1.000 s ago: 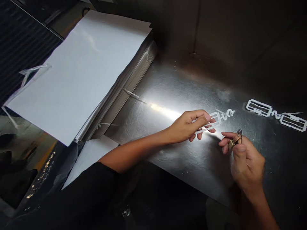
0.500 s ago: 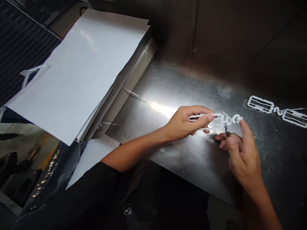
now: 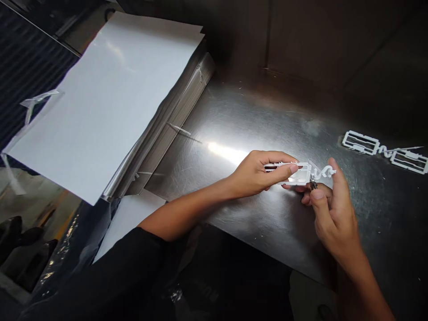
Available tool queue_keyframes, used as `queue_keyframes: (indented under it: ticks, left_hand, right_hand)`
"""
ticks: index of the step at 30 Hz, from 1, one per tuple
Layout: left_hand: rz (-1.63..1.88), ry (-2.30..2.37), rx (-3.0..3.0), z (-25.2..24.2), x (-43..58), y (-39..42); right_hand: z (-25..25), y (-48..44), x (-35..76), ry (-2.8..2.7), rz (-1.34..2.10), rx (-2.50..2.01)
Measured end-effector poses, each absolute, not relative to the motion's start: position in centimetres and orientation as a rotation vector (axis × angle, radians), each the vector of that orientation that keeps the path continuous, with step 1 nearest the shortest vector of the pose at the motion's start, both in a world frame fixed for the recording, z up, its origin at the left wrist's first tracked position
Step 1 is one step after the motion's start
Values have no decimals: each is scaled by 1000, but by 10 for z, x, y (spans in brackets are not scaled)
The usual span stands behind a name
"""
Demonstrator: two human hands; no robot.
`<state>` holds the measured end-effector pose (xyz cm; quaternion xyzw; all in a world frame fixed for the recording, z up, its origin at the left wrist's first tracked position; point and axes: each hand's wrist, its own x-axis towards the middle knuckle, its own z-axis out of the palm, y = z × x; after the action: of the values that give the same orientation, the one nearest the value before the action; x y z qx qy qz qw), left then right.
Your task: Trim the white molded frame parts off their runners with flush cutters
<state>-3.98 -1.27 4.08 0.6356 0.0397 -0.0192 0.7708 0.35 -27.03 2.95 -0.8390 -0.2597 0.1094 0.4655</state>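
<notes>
My left hand [image 3: 259,173] pinches a white moulded plastic frame [image 3: 301,173] just above the steel worktop [image 3: 254,120], thumb on top and fingers underneath. A curly white runner [image 3: 323,171] sticks out of the frame's right end. My right hand [image 3: 329,209] is closed round a small cutter [image 3: 313,184], whose dark tip sits where the runner joins the frame. The right index finger reaches up beside the runner. Most of the cutter is hidden inside the hand.
A second white part [image 3: 384,151], two frames joined by a runner, lies on the worktop at the far right. A thick stack of white sheets [image 3: 107,98] fills the left side, its edge overhanging. Small plastic slivers [image 3: 179,129] lie near the stack.
My right hand has moved up and left, bringing the cutter from below the part to the joint of frame and runner. The left hand has turned the frame more level.
</notes>
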Motion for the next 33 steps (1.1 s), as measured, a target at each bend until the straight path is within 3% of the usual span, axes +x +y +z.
queue_keyframes:
  ticks: [21,28,33]
  left_hand:
    - [-110,130,1373,37,-37,-14]
    - [-31,150,1327,44,-34,-11]
    - [-183,191,1032,48,-30,-2]
  right_hand:
    - [31,-261,0,-754,151,-2320]
    - [30,-265,1,-692,232,-2124]
    - [25,-274,0,-576,248,-2125]
